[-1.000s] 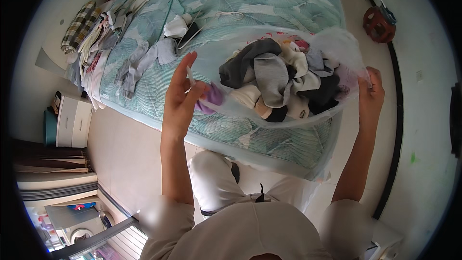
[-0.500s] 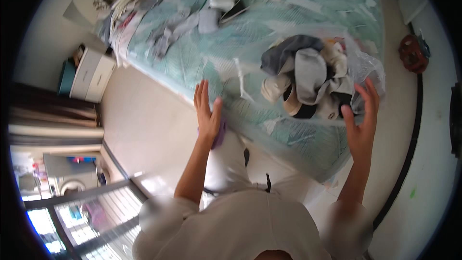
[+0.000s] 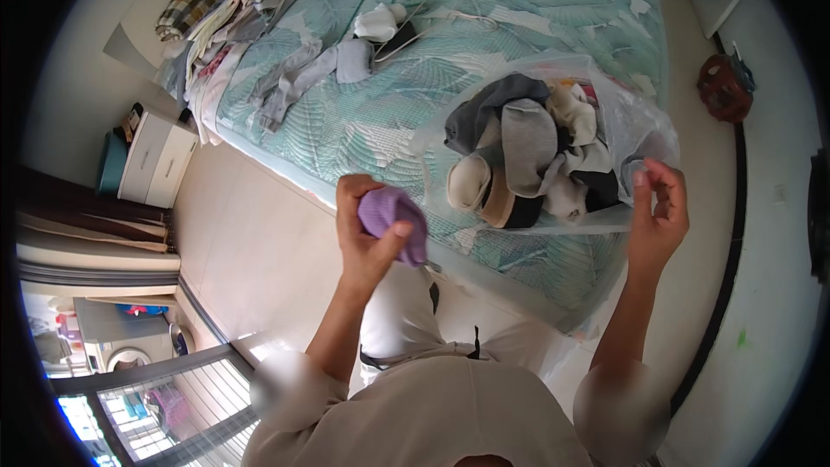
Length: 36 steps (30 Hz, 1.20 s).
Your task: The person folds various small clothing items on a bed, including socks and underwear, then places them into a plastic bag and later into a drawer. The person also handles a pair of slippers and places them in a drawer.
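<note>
My left hand (image 3: 359, 238) is closed around a purple ribbed rolled-up sock bundle (image 3: 393, 220), held above the floor just off the bed's near edge. Close to the bed's right side lies an opened clear plastic bag (image 3: 635, 112). Rolled and loose socks fill it, among them a grey sock (image 3: 529, 143), a dark grey sock (image 3: 484, 108), a cream sock bundle (image 3: 469, 183) and a tan-and-black sock (image 3: 506, 203). At the bag's right rim, my right hand (image 3: 661, 212) has its fingers curled, with the thumb and fingertips pinching the plastic.
The bed (image 3: 346, 134) has a green leaf-patterned cover. Long grey socks (image 3: 294, 82), a white bundle (image 3: 378, 23) and a wire hanger (image 3: 415, 30) lie on it. Folded clothes (image 3: 233, 22) are piled at the far left. A white drawer cabinet (image 3: 156, 160) stands beyond the bed's left edge.
My left hand has closed on the purple sock bundle, which was partly hidden behind it before. My right hand's spread fingers have curled in at the bag's rim.
</note>
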Each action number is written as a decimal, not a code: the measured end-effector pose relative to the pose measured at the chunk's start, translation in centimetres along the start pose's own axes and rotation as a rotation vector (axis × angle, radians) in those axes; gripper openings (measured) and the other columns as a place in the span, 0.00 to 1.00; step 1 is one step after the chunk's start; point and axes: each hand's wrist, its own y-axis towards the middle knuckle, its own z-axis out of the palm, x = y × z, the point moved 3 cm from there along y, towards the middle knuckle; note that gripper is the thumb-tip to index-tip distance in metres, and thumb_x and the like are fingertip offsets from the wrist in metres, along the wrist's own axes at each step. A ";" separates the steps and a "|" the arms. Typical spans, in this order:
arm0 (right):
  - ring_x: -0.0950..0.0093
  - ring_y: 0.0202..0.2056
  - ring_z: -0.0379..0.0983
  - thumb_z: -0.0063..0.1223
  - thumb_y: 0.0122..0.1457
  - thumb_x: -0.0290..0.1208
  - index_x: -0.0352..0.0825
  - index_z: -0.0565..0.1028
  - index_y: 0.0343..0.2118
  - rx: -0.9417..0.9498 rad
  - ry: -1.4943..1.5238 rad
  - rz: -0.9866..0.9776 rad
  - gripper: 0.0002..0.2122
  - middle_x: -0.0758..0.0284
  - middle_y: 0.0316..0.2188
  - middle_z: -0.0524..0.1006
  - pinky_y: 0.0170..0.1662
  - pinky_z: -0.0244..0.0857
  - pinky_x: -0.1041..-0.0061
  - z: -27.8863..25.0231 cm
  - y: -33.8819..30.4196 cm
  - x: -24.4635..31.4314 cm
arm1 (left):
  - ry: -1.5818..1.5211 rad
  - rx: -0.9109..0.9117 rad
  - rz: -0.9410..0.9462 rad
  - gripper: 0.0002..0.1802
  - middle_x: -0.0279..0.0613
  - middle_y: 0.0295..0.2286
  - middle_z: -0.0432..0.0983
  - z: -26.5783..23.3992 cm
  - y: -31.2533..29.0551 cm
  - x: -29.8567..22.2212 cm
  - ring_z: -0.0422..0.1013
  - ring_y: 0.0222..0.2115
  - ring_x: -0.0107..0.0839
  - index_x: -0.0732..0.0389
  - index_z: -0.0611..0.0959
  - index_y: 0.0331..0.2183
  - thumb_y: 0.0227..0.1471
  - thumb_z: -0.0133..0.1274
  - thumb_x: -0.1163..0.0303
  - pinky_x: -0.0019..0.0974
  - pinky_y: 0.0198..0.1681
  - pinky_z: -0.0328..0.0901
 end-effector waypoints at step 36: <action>0.72 0.24 0.66 0.56 0.33 0.31 0.45 0.68 0.26 0.534 -0.453 -0.172 0.13 0.73 0.22 0.67 0.27 0.59 0.68 6.9 -7.2 -10.8 | 0.590 0.318 0.285 0.24 0.52 0.35 0.66 12.6 -3.0 11.2 0.65 0.33 0.52 0.59 0.70 0.32 0.33 0.60 0.58 0.49 0.33 0.62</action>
